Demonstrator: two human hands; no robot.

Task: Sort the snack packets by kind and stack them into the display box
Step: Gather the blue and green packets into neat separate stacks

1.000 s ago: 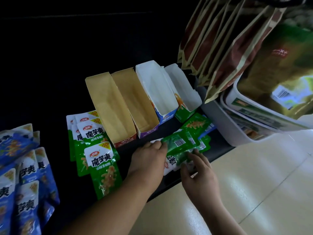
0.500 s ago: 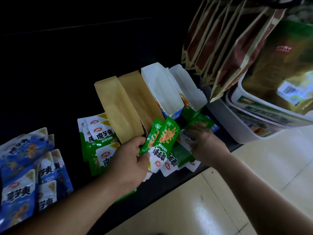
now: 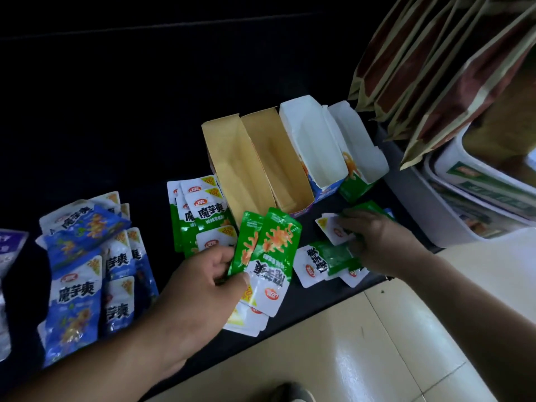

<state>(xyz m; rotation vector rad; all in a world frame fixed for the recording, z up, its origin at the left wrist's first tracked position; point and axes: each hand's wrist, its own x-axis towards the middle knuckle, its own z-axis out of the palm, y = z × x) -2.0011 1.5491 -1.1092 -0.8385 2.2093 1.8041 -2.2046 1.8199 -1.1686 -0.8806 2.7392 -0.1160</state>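
Inspection of the head view finds the left hand [image 3: 203,281] raised off the black counter [image 3: 304,297], thumb and fingers pinching a fan of green packets [image 3: 268,250] at centre frame, printed faces up and the white ends toward the lower edge. One second earlier both hands lay low on the loose heap at the counter's front edge, so this bundle has been gathered and lifted since then. The right hand [image 3: 380,245] has moved to right of centre, where its fingers curl over a white-ended packet [image 3: 329,227]. It appears to pinch it, though the thumb is hidden. More loose green packets [image 3: 324,261] lie flat beneath that hand. The four display boxes [image 3: 232,158] at upper centre stand open with nothing visible inside. A sorted green stack [image 3: 203,210] lies just left of them, and blue packets [image 3: 78,285] are spread at lower left. Judgement: collection of the green kind is under way, boxing has not begun, and the fanned bundle will need squaring before it goes into a box.
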